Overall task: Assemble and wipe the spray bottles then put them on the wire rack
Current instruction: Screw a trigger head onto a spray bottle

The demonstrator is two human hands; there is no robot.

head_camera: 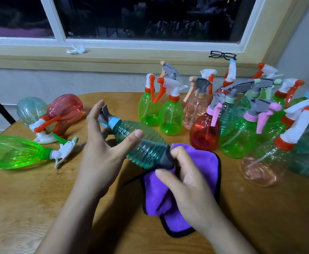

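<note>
The teal bottle (146,142) lies level in the air over the middle of the tabletop (40,198). The left grip (102,151) pinches its ribbed body between thumb and fingers, and the right grip (185,182) is clenched on the purple cloth (155,195) bunched round its dark base. The left hold looks light. A hard twist from the cloth could spin the slick plastic loose and drop it among the upright bottles (171,116) crowding the far right edge.

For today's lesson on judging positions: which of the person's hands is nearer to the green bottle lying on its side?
Left. The left hand, holding the teal bottle, is just right of the lying green bottle; the right hand, gripping the cloth, is farther right.
</note>
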